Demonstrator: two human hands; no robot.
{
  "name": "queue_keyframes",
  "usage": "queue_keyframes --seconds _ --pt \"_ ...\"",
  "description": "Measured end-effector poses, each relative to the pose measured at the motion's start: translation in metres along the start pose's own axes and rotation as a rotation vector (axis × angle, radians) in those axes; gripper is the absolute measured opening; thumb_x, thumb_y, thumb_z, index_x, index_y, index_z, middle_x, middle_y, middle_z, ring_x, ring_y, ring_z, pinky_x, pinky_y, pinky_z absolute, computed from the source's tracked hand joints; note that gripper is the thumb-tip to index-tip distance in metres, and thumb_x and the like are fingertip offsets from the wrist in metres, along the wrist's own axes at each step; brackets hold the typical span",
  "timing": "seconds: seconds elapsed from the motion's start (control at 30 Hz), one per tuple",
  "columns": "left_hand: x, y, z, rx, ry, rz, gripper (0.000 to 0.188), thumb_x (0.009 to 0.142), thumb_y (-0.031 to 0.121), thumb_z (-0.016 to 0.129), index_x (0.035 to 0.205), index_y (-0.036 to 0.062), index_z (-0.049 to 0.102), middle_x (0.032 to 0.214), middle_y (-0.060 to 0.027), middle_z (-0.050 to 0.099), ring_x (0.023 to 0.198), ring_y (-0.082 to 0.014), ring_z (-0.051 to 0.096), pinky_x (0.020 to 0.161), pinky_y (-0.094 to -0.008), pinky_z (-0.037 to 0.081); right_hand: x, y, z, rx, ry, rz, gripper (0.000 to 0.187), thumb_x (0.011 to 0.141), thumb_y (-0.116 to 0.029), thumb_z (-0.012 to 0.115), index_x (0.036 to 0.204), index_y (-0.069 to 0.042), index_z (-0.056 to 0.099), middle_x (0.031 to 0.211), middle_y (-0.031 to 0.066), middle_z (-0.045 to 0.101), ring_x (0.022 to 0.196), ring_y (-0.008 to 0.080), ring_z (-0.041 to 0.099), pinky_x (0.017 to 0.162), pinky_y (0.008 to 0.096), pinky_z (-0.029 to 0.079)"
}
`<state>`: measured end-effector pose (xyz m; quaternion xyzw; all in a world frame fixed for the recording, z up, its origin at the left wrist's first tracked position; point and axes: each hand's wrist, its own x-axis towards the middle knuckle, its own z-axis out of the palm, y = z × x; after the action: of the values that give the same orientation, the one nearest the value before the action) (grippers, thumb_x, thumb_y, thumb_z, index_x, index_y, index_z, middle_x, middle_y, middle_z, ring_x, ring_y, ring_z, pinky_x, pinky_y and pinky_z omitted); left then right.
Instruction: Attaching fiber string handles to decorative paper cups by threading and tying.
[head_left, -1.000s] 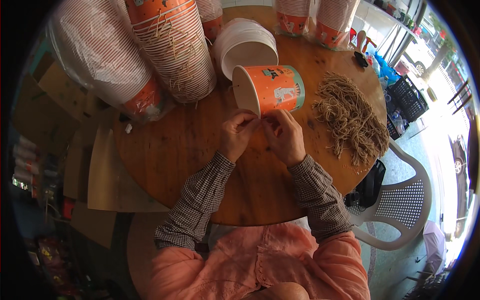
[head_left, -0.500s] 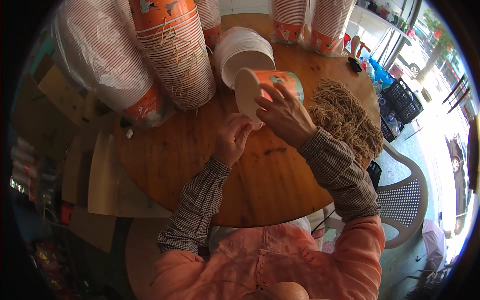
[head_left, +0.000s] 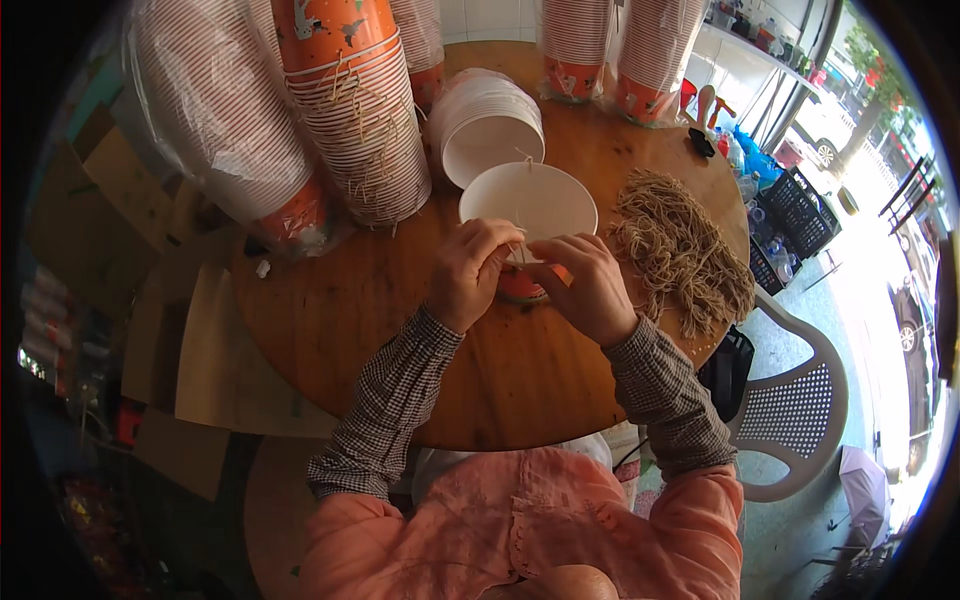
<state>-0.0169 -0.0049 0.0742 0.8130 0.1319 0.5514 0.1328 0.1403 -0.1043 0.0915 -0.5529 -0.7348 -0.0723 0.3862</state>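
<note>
An orange paper bucket with a white inside (head_left: 530, 198) stands upright on the round wooden table in front of me. At its near rim, my left hand (head_left: 468, 275) is closed, thumb and forefinger pinched on a thin tan string (head_left: 521, 252). Facing it across the same rim, my right hand (head_left: 588, 288) has its fingers bent together at the string's other side. The contact between its fingertips and the string is partly hidden. A short bit of string also stands up at the bucket's far rim. To the right lies a loose heap of tan strings (head_left: 680, 250).
Behind the bucket, white nested buckets in plastic (head_left: 492, 148) lie on their side. A tall stack of orange buckets with strings (head_left: 355, 130) and a wrapped stack (head_left: 215, 130) rise at left. More wrapped stacks (head_left: 655, 60) stand at the back right. A plastic chair (head_left: 790, 400) is at right.
The bucket has gone from tilted on its side to upright, its opening facing up. My right hand has come down from its side to the near rim, beside my left hand.
</note>
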Motion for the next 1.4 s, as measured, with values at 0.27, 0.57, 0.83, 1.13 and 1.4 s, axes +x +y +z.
queue_keyframes --seconds 0.27,0.57,0.83,1.13,1.4 --pt "0.009 0.012 0.0 -0.1 -0.057 -0.004 0.017 0.08 -0.003 0.065 0.093 0.0077 0.065 0.093 -0.0071 0.061 0.085 -0.0243 0.063 0.07 -0.0332 0.053 0.009 -0.004 -0.003 0.538 0.002 0.202 0.015 0.08 -0.006 0.07 0.094 -0.001 0.068 0.083 0.0103 0.07 0.077 0.0165 0.067 0.073 0.029 0.052" --pt "-0.015 0.026 0.006 -0.313 0.041 -0.45 0.015 0.087 0.002 0.062 0.102 0.0012 0.062 0.096 -0.0089 0.064 0.084 -0.0157 0.064 0.069 -0.0275 0.052 0.004 -0.008 0.004 0.514 0.144 0.357 0.012 0.081 -0.007 0.068 0.089 0.002 0.067 0.077 0.0103 0.069 0.072 0.0163 0.067 0.069 0.0289 0.053" --pt "-0.01 0.04 0.009 -0.199 -0.025 -0.556 0.017 0.085 0.012 0.068 0.099 0.0043 0.062 0.085 -0.005 0.07 0.069 -0.0196 0.069 0.101 -0.0333 0.037 0.006 -0.01 0.003 0.527 0.186 0.336 0.011 0.078 -0.006 0.064 0.086 0.001 0.066 0.078 0.0126 0.068 0.072 0.0222 0.068 0.068 0.0312 0.055" --pt "-0.011 0.028 0.005 -0.164 -0.108 -0.536 0.016 0.087 0.01 0.065 0.1 0.0015 0.061 0.08 -0.0051 0.068 0.067 -0.0145 0.067 0.075 -0.0302 0.052 0.005 -0.01 -0.001 0.544 0.106 0.357 0.013 0.082 -0.008 0.068 0.092 0.001 0.067 0.081 0.0102 0.07 0.077 0.0154 0.068 0.071 0.0283 0.052" --pt "0.009 0.032 -0.014 -0.656 -0.089 -0.867 0.01 0.09 0.005 0.06 0.095 -0.0027 0.062 0.086 -0.0057 0.065 0.074 -0.0107 0.064 0.065 -0.0239 0.053 0.003 -0.003 -0.007 0.537 0.069 0.34 0.012 0.082 -0.005 0.068 0.094 -0.001 0.068 0.084 0.0078 0.07 0.078 0.0125 0.066 0.072 0.027 0.052"
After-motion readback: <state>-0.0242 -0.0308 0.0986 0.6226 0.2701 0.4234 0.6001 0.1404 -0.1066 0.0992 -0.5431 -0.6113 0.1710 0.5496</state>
